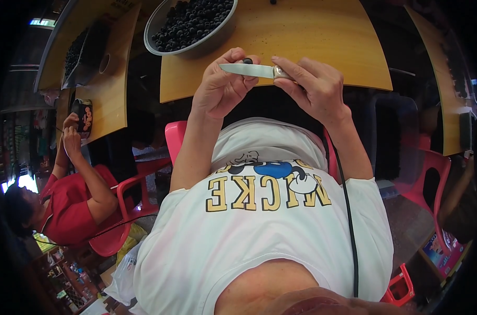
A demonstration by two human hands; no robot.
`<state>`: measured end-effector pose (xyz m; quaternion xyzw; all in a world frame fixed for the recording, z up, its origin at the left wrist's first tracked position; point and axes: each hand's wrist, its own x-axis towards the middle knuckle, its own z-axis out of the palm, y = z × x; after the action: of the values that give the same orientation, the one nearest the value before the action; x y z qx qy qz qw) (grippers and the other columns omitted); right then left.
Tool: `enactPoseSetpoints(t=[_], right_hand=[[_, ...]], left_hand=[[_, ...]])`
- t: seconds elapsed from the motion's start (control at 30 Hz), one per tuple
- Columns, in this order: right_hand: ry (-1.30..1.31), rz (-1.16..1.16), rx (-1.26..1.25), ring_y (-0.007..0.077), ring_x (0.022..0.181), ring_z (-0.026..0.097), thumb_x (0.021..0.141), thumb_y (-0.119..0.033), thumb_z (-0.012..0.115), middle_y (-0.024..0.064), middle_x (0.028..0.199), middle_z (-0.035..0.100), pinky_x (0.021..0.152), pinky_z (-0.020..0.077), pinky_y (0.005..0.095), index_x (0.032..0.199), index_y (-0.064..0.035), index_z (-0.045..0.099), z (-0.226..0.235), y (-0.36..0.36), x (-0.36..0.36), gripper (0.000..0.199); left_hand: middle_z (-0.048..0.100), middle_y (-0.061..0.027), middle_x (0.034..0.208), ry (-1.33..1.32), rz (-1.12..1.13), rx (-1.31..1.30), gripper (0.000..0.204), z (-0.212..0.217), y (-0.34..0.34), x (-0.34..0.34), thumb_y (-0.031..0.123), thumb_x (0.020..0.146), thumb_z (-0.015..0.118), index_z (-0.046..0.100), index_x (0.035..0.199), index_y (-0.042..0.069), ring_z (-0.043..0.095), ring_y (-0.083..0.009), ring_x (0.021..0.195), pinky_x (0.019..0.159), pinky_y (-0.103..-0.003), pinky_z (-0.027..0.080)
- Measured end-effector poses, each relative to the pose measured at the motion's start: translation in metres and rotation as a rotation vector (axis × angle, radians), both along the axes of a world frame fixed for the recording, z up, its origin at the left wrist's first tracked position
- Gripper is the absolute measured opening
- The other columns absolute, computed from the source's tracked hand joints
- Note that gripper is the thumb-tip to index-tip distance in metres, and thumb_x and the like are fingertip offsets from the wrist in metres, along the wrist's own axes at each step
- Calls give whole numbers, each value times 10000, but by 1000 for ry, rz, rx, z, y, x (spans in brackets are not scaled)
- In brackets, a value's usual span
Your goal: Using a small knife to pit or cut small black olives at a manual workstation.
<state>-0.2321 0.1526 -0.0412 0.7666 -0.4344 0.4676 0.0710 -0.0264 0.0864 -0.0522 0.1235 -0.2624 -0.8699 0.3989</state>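
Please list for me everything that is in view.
Knife: 1, silver blade, in right hand
Round piece: 1, black, in left hand
Tables: 3+, yellow-brown, front and sides
Bowl: 1, translucent, on front table
Small pieces: many, black, mostly in bowl
Chairs: 3+, red, middle and sides
Co-worker: 1, red top, left
Clutter: uncountable, dim, picture's edges
Shirt: 1, white, lower middle
Cable: 1, black, over shirt
Left hand: 1, bare, upper middle
Right hand: 1, bare, upper middle
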Motion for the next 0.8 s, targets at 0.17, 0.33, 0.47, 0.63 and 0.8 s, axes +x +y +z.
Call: enactPoseSetpoints(t=[0.17, 0.33, 0.47, 0.63, 0.8], right_hand=[[-8, -260, 112, 178, 535, 552, 849, -232, 673, 56, 671, 594, 499, 429, 289, 1035, -68, 693, -27, -19, -25, 249], [-362, -288, 215, 120, 732, 628, 899, -209, 632, 100, 870, 695, 659, 487, 242, 1037, -7, 683, -24, -18, -24, 250], [-340, -246, 230, 113, 725, 616, 907, -205, 622, 94, 848, 689, 652, 477, 238, 1043, 1, 679, -31, -19, -19, 253], [-378, -277, 290, 122, 723, 611, 907, -203, 622, 86, 857, 685, 648, 470, 233, 1048, -3, 679, -28, -17, -21, 251], [-384, -244, 253, 115, 687, 583, 905, -201, 625, 85, 815, 666, 612, 450, 236, 1049, -3, 678, -29, -19, -17, 251]], left_hand=[[568, -121, 946, 229, -172, -74, 241, -5, 0, 3, 23, 877, 589, 533, 1111, 12, 551, -159, 799, 751, -283, 485], [542, -111, 962, 99, -17, 6, 274, 4, 1, 3, 23, 906, 542, 511, 1175, -19, 528, -162, 810, 740, -270, 482], [550, -169, 1031, 240, -29, 187, 259, 6, -6, 18, 8, 907, 503, 493, 1158, -50, 565, -217, 892, 786, -289, 530], [565, -145, 982, 45, 151, 112, 192, 38, -41, 51, -27, 854, 527, 543, 1045, -40, 555, -190, 834, 661, -226, 507], [527, -13, 779, -549, 379, -383, 147, 54, -95, 81, 33, 834, 626, 654, 973, -6, 458, -90, 671, 575, -191, 356]])
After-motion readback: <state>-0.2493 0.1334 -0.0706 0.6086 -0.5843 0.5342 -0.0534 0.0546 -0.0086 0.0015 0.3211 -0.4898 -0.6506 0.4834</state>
